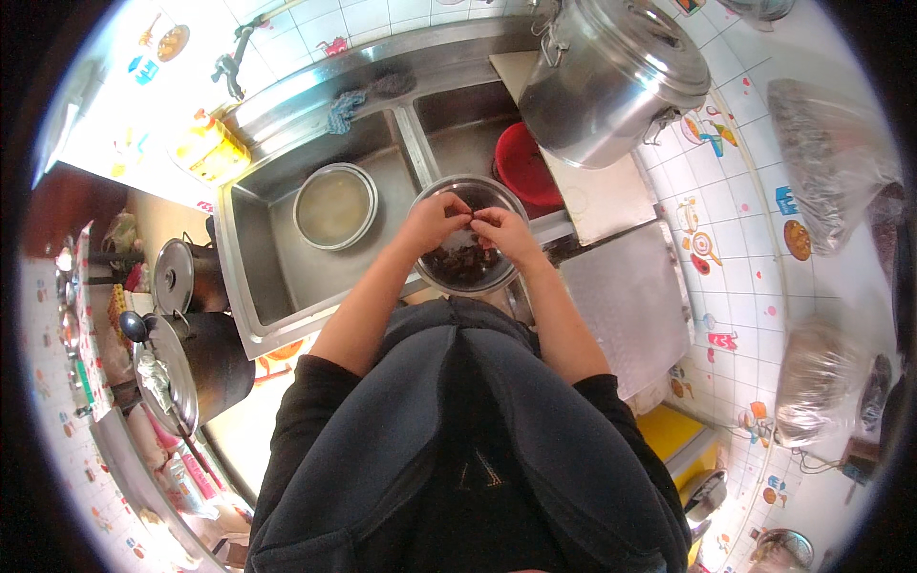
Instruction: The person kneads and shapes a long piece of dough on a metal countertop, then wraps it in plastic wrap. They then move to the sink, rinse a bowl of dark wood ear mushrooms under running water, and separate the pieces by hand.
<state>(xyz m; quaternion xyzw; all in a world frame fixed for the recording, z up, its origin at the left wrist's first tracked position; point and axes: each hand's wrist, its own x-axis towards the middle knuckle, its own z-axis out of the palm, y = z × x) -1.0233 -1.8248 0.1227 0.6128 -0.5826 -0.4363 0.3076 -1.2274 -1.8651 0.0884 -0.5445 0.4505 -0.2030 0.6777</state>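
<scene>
My left hand (434,225) and my right hand (506,235) meet fingertip to fingertip over a round metal bowl (469,289) close to my body. A small dark piece (472,216) is pinched between them. Dark, wet-looking pieces (462,265) lie in the bowl, below my hands; what they are I cannot tell. The bowl sits at the near edge of the sink, by the divider. In the left basin stands a round metal bowl of cloudy liquid (335,206). A red plastic bowl (529,165) is in the right basin, partly under a light board.
A large lidded metal pot (609,86) stands on the light board (609,200) at the right. A faucet (231,68), a yellow bottle (215,152) and a blue cloth (346,112) are behind the left basin. Lidded pots (173,276) stand at the far left.
</scene>
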